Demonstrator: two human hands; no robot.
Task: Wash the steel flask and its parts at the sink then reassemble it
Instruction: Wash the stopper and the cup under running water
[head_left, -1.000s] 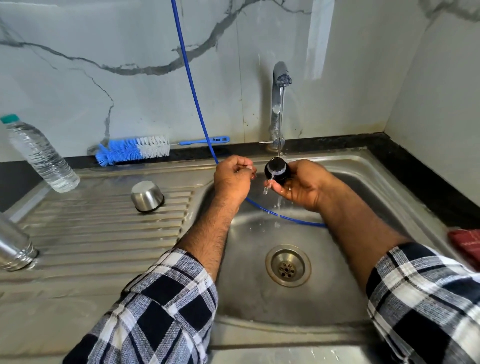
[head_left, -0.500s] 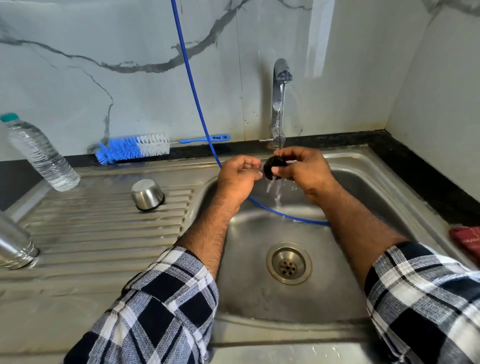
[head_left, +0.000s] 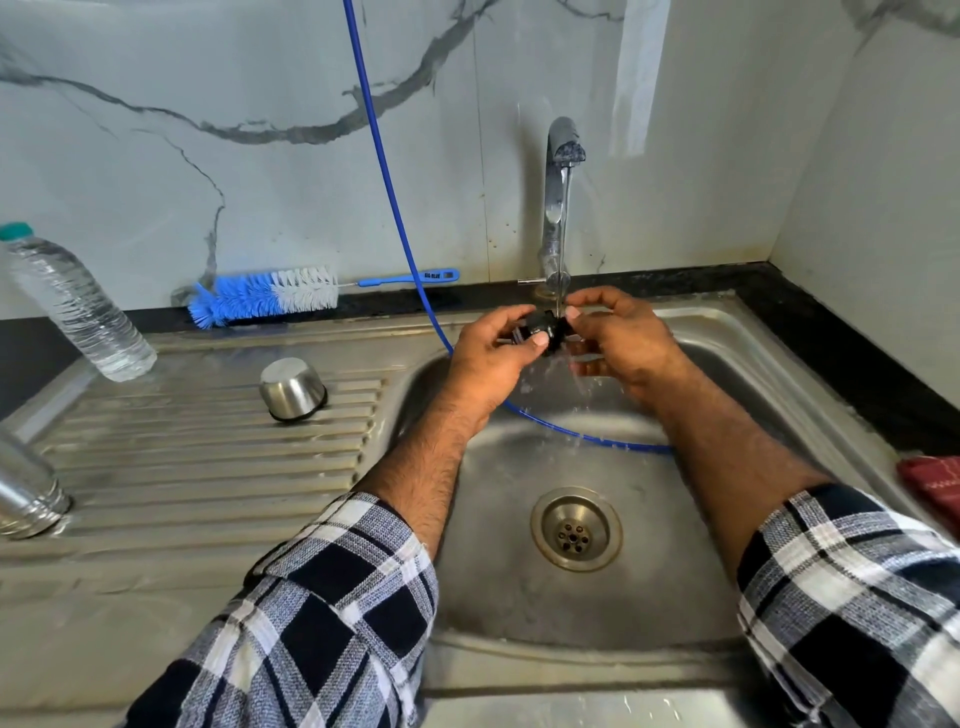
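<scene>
Left hand (head_left: 493, 353): over the sink basin, fingers curled, thumb and fingertips pinching the left side of the black flask stopper (head_left: 543, 330).
Right hand (head_left: 618, 338): opposite the left, thumb and forefinger clamped on the stopper's right side; lower fingers curled beneath it.
Stopper: small, black, held between both hands directly under the tap (head_left: 558, 202); detail mostly hidden by fingers.
Water: thin stream falls from the spout onto the stopper, splashing down into the basin below.
Sink (head_left: 727, 332): steel, drain strainer (head_left: 575, 529) near the middle of the basin.
Steel cup lid (head_left: 292, 388): mouth down on the ribbed drainboard (head_left: 208, 452), well left of the hands.
Steel flask body (head_left: 26, 493): far left edge of the drainboard, only partly in view.
Bottle brush (head_left: 262, 296): blue and white bristles, lying along the black ledge against the wall.
Blue hose (head_left: 384, 171): drops from above, passes behind the left hand, curves across the basin.
Plastic water bottle (head_left: 72, 301): teal cap, at the drainboard's back left corner, looks tilted.
Red cloth (head_left: 935, 488): right edge, by the sink rim.
Sleeves: checked, pushed up both forearms.
</scene>
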